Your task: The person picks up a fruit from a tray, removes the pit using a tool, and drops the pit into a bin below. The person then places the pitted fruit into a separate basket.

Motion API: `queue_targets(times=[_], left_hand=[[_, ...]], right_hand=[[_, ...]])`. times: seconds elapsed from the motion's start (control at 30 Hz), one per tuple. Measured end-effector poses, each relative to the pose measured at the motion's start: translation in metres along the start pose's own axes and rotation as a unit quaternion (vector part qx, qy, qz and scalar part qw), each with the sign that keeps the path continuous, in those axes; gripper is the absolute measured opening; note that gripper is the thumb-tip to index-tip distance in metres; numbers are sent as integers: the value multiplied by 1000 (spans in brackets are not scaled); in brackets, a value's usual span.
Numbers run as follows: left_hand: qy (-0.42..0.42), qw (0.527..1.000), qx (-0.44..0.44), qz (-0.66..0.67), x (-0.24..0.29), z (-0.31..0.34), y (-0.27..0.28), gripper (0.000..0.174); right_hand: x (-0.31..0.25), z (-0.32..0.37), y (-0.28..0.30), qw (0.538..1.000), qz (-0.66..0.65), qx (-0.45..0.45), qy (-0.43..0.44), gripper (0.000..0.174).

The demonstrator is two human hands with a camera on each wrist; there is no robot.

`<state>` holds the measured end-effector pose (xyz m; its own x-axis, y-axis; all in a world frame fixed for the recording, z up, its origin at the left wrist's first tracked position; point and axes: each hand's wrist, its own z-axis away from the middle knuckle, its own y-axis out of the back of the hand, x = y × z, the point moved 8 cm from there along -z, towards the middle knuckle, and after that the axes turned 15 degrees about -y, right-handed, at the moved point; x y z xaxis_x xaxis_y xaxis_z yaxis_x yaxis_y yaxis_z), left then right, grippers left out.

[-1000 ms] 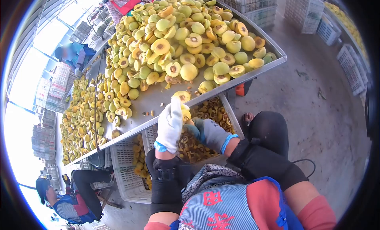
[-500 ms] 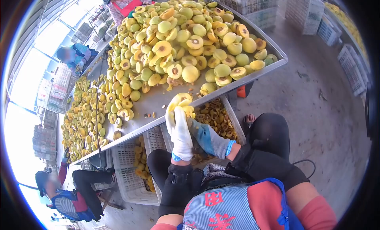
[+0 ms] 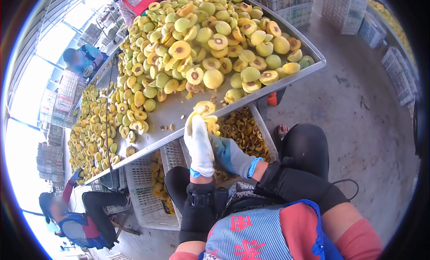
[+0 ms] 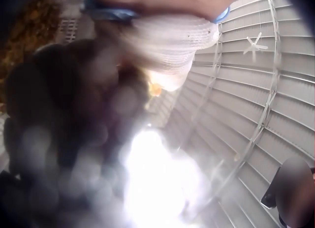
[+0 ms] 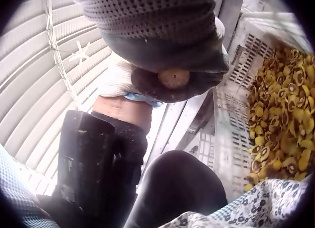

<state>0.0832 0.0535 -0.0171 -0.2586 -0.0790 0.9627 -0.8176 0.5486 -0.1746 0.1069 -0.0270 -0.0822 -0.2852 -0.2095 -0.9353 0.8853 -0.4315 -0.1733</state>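
My left hand point(image 3: 199, 146), in a white knit glove, is at the tray's near edge and grips yellow peach pieces point(image 3: 210, 122). A cut peach half point(image 3: 205, 108) shows at its fingertips. Close against its right side is my right hand point(image 3: 234, 156), in a grey and blue coated glove. In the right wrist view its fingers curl round a thing with a round tan end point(image 5: 173, 79), like the butt of a wooden handle; the rest is hidden. Glare and blur hide most of the left wrist view, though the white glove point(image 4: 165, 46) shows at the top.
A metal tray table point(image 3: 172, 108) bears a heap of halved peaches point(image 3: 181, 49). Below it stand a crate of peach pieces point(image 3: 245, 130) and a white plastic crate point(image 3: 145, 193). Other people work along the tray, one seated point(image 3: 80, 228) at lower left. Stacked crates point(image 3: 342, 11) stand behind.
The left hand shifted right and turned more upright against the right hand, then moved slightly back left. The right hand came lower and nearer. The seated person at lower left has raised a hand to the tray.
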Motion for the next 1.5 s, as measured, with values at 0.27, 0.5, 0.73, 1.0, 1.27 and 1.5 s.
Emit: queue_targets(times=[0.27, 0.5, 0.73, 1.0, 1.27, 1.5], left_hand=[[-12, 999, 1, 42, 6, 8, -1, 37], [-12, 999, -39, 23, 14, 5, -3, 39], [-14, 997, -69, 29, 13, 1, 0, 43], [-9, 980, -194, 30, 21, 7, -8, 58], [-22, 989, -127, 71, 33, 17, -5, 59], [-30, 990, -41, 133, 33, 19, 3, 60]], right_hand=[[-10, 7, 6, 1000, -11, 11, -15, 51], [-12, 19, -6, 990, -128, -28, -50, 46], [-20, 26, -4, 976, -54, -81, -196, 46], [-10, 55, -19, 852, -187, -356, -335, 55], [-6, 49, -18, 916, -107, -266, -280, 58], [-19, 33, -23, 992, -98, -74, 11, 50]])
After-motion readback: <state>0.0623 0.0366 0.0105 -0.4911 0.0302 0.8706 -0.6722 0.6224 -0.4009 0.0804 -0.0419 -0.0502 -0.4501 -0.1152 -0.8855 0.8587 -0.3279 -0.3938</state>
